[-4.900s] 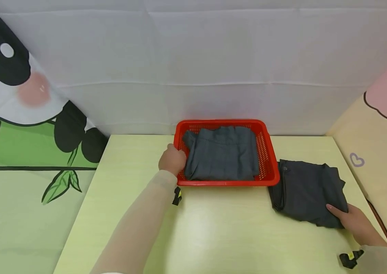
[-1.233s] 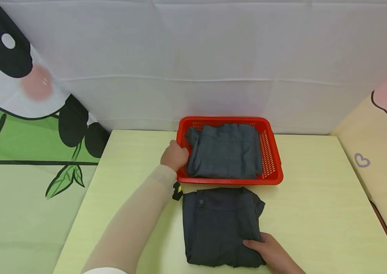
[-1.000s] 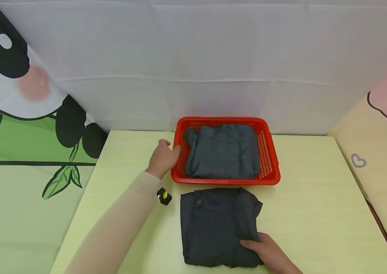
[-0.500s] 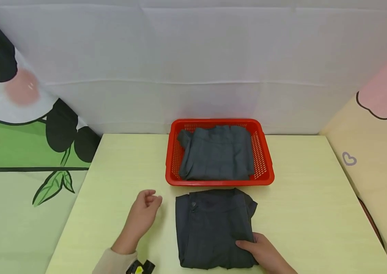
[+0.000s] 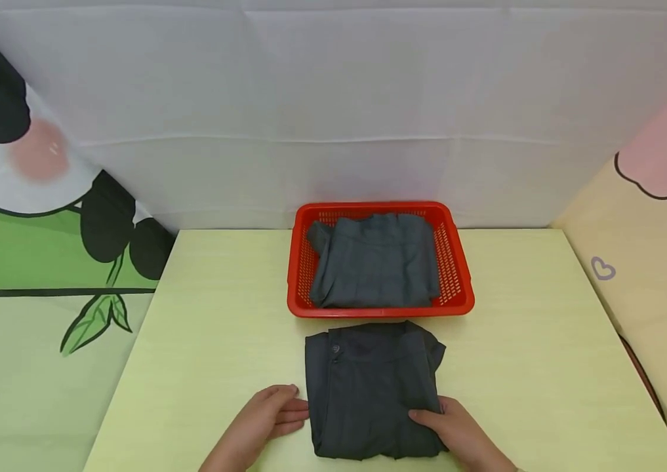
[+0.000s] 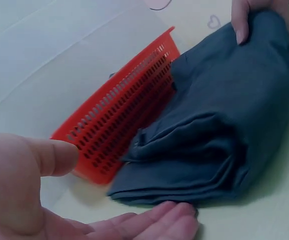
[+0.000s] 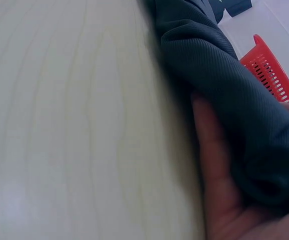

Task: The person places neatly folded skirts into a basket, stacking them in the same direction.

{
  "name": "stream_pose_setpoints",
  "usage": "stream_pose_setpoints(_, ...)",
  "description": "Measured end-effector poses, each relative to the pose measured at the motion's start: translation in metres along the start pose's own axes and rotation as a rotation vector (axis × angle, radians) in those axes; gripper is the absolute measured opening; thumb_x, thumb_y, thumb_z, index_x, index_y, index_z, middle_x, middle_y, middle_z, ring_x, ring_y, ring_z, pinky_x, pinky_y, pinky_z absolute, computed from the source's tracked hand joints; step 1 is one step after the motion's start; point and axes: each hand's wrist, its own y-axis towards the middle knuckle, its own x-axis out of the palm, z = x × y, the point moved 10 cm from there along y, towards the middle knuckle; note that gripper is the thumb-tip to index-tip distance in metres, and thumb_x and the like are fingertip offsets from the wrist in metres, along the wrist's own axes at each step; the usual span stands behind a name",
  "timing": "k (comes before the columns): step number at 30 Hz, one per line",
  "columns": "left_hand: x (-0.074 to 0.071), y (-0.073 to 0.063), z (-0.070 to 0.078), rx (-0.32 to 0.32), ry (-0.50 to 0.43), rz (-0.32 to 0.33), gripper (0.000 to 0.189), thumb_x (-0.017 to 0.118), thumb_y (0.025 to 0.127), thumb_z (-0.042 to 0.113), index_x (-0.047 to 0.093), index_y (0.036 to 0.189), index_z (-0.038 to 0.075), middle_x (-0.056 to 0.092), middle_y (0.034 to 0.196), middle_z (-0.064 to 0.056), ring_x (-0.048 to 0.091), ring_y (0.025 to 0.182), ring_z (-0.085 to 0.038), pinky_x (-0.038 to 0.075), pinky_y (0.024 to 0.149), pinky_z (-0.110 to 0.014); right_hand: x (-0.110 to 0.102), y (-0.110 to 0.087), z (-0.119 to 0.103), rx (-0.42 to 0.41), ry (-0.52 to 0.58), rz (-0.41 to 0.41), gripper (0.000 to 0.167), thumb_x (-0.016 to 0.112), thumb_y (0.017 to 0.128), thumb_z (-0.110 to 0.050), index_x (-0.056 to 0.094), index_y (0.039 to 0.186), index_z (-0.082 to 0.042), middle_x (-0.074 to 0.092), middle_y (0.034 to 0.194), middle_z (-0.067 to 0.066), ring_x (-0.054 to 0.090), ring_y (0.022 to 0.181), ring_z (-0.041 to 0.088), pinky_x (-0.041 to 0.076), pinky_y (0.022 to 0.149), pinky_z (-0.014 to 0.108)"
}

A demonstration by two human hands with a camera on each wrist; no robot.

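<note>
A pair of folded dark grey trousers [image 5: 374, 393], with a button near the upper left corner, lies in front of the red basket [image 5: 380, 313]. My right hand [image 5: 463, 429] grips the lower right edge, thumb on top and fingers underneath; in the right wrist view those fingers [image 7: 212, 155] reach under the thick fold. On the opposite side, my left hand [image 5: 265, 419] has its fingertips at the trousers' left edge. The left wrist view shows that hand's thumb [image 6: 57, 157] held apart from its extended fingers, with the layered folds just beyond.
Inside the basket lies another folded grey garment [image 5: 376, 262]. The basket stands near the back edge of the pale yellow table [image 5: 545, 354], before a white cloth wall [image 5: 333, 98]. Printed cloth panels flank the table on both sides.
The right hand brought the trousers from the basket's right side to its front. The left hand let go of the basket's left rim and came down to the trousers' left edge.
</note>
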Motion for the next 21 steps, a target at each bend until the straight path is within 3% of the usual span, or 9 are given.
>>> stream_pose_setpoints(6, 0.033, 0.012, -0.009, 0.008, -0.132, -0.152, 0.056, 0.048, 0.109, 0.032, 0.049, 0.135, -0.018, 0.071, 0.110, -0.017, 0.071, 0.102, -0.024, 0.059, 0.090, -0.041, -0.001, 0.000, 0.001, 0.001, -0.009, 0.004, 0.055, 0.067, 0.100, -0.032, 0.060, 0.133, 0.012, 0.072, 0.120, 0.014, 0.071, 0.105, 0.025, 0.058, 0.090, 0.037)
stream_pose_setpoints(11, 0.067, 0.027, -0.009, 0.040, -0.205, -0.228, 0.058, 0.054, 0.107, 0.034, 0.050, 0.141, -0.012, 0.068, 0.127, -0.015, 0.068, 0.114, -0.024, 0.056, 0.096, -0.040, 0.000, -0.001, -0.001, -0.009, -0.010, -0.002, 0.054, 0.067, 0.101, -0.032, 0.060, 0.132, 0.012, 0.072, 0.118, 0.015, 0.071, 0.104, 0.025, 0.058, 0.088, 0.035)
stream_pose_setpoints(15, 0.081, 0.035, -0.009, 0.069, -0.185, -0.223, 0.063, 0.065, 0.102, 0.031, 0.046, 0.147, -0.009, 0.064, 0.136, -0.015, 0.064, 0.121, -0.026, 0.053, 0.101, -0.040, 0.002, -0.001, -0.003, -0.015, 0.008, -0.015, 0.053, 0.067, 0.101, -0.031, 0.061, 0.132, 0.012, 0.072, 0.118, 0.015, 0.071, 0.104, 0.024, 0.058, 0.088, 0.035)
stream_pose_setpoints(21, 0.079, 0.039, -0.012, 0.089, -0.113, -0.177, 0.063, 0.070, 0.098, 0.019, 0.044, 0.148, -0.010, 0.063, 0.137, -0.015, 0.064, 0.121, -0.028, 0.053, 0.101, -0.042, 0.005, -0.003, -0.005, -0.029, 0.004, -0.015, 0.054, 0.065, 0.102, -0.030, 0.058, 0.134, 0.012, 0.071, 0.120, 0.015, 0.070, 0.105, 0.023, 0.057, 0.089, 0.034)
